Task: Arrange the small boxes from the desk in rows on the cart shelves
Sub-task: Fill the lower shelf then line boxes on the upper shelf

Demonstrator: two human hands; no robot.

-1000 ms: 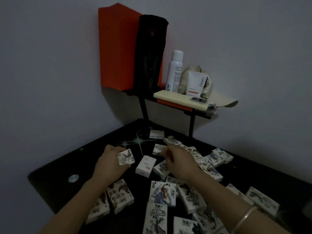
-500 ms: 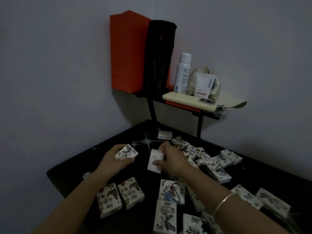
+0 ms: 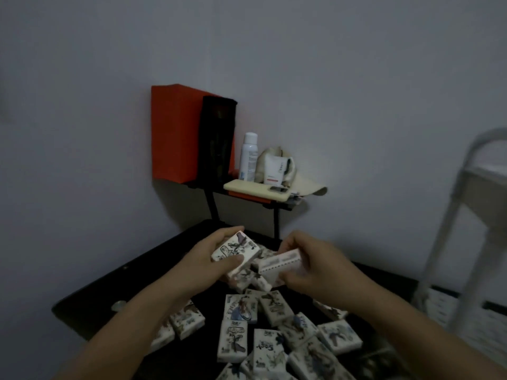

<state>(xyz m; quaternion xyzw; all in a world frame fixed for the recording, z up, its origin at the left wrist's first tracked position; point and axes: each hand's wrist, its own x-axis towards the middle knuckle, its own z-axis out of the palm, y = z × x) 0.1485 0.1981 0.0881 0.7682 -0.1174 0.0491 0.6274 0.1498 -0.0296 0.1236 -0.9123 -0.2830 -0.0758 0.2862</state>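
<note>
Above the desk (image 3: 109,286), the left hand (image 3: 201,266) grips an illustrated box (image 3: 235,251) in curled fingers (image 3: 229,232); the right hand (image 3: 323,267) pinches a second box (image 3: 279,261) at its 3 o'clock. Loose boxes (image 3: 233,340) lie at 6 o'clock, the blurred cart (image 3: 447,231) at 3 o'clock.

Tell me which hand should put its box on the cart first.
Right, probably: the right hand grips one box nearer the cart; the left hand, gripping another box, is farther off.

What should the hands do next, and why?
The left hand grips one patterned box, the right hand grips a second box, both lifted above the desk; so probably carry them right to the white cart.
</note>
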